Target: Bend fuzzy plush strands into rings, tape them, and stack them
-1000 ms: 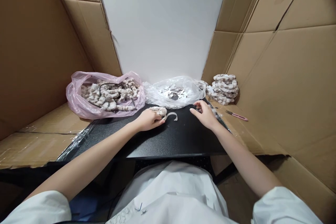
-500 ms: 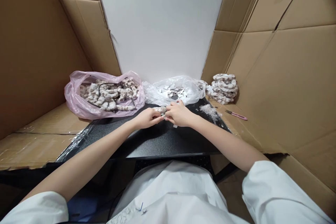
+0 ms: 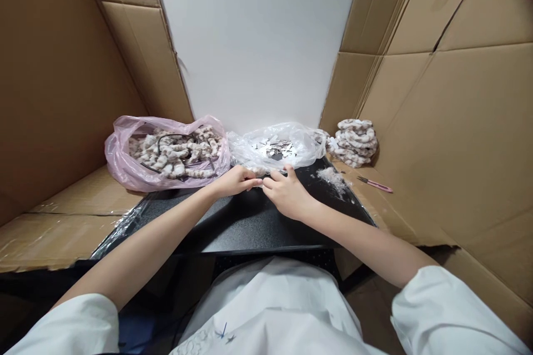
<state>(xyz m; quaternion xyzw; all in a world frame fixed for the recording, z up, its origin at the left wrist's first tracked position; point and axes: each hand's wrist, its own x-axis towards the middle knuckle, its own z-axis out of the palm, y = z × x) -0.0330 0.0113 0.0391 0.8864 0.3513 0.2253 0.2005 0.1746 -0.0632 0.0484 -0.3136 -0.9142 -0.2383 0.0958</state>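
Observation:
Just above the black table top, both hands meet over a fluffy white-and-brown strip [image 3: 259, 170], which shows only partly behind the fingers. My left hand [image 3: 234, 182] is closed on its near side, thumb pointing right. Fingers bent, my right hand [image 3: 288, 193] pinches at the same spot, with its index finger raised. Whatever small part lies between the fingertips is hidden. Right behind the hands sits a clear plastic bag [image 3: 306, 147] holding many small white and metal pieces [image 3: 275, 148].
A pink plastic bag [image 3: 120, 169] of fluffy strips [image 3: 179, 152] and dark cords stands left. At right are a stack of fluffy rings [image 3: 356, 141], loose fluff [image 3: 333, 178] and pink-handled thread snips [image 3: 375, 183]. Cardboard walls [image 3: 466, 122] flank the black table [image 3: 258, 230].
My right hand has shifted slightly right and lower, and its index finger has lifted. A white tab seen below that hand no longer shows. The fluffy strip stays between the hands.

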